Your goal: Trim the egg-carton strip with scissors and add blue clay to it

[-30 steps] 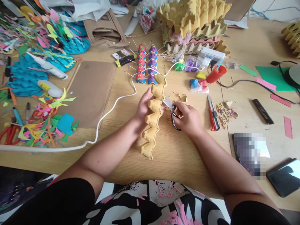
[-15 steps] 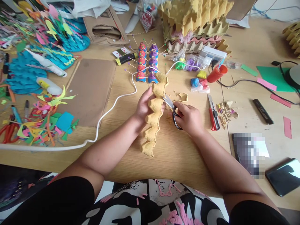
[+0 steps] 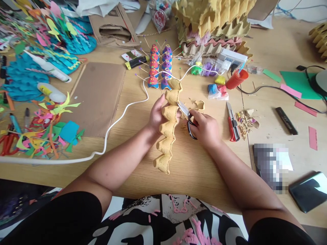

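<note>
My left hand (image 3: 156, 114) is closed around a yellow egg carton strip (image 3: 167, 131), a row of several cups held lengthwise away from me. In my right hand (image 3: 206, 127) are black-handled scissors (image 3: 184, 110), their blades at the right edge of the strip near its far end. Carton scraps (image 3: 199, 103) lie on the table just beyond the scissors. Past the strip's far end stand two painted cup rows, one red (image 3: 154, 64) and one purple (image 3: 167, 64), with pins stuck in them.
A utility knife (image 3: 232, 122) and shavings (image 3: 247, 124) lie to the right. A white cable (image 3: 125, 112) crosses the table at left, over cardboard (image 3: 98, 92). Paper scraps (image 3: 61, 132) are heaped at left, stacked egg trays (image 3: 212, 27) at the back.
The strip's near end has swung slightly right and toward me. Both hands stay almost in place, and the scissors remain at the strip's edge.
</note>
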A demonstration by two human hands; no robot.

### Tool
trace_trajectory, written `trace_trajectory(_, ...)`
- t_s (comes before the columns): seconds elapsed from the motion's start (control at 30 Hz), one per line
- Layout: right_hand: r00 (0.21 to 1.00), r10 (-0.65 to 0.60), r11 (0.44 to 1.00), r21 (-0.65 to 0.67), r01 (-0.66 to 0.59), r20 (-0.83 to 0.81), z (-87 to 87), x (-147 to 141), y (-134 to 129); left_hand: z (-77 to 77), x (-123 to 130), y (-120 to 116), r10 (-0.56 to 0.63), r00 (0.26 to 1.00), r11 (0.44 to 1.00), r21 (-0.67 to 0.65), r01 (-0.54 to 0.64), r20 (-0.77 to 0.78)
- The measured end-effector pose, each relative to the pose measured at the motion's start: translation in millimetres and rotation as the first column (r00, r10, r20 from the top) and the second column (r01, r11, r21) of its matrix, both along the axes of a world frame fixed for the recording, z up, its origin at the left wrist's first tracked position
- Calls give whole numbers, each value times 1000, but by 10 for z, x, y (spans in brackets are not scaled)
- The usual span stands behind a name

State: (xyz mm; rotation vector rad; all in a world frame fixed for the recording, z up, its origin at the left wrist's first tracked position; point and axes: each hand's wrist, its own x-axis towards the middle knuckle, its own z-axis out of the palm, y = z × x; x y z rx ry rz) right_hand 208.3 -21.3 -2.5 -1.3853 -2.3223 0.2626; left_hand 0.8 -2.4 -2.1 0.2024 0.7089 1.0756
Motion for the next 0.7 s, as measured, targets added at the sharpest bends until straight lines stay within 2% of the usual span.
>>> trace_trajectory(0.23, 999, -22, 1000, 18, 21, 31, -26, -18, -17, 47, 33, -15, 4, 999, 1000, 24, -5, 47)
trace_trajectory(0.47, 996, -19, 999, 37, 15, 88, -8, 1, 5, 51, 48, -30, 7, 1000, 1000, -7, -8, -28)
trace_trajectory(0.7, 995, -28, 998, 54, 23, 97, -19, -16, 9, 50, 50, -25, 12, 999, 1000, -4, -12, -31)
